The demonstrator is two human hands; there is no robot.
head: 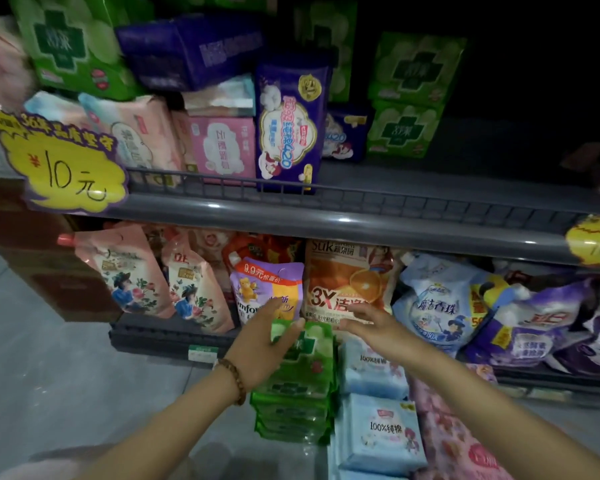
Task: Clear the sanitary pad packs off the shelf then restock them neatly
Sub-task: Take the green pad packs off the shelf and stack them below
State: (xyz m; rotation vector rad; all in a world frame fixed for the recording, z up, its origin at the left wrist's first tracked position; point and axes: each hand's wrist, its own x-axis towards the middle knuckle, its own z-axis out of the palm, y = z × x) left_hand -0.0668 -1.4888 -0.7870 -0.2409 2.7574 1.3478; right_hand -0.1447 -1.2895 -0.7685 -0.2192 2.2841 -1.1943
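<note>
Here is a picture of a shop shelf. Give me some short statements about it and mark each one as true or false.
1. The left hand is at the top of the green stack. True.
2. The right hand grips a bottle. False: it is open and holds nothing.
3. A tall purple pack stands upright at the front rail of the upper shelf. True.
4. The light blue packs lie to the left of the green stack. False: they lie to its right.
5. The bead bracelet is on the right wrist. False: it is on the left wrist.
</note>
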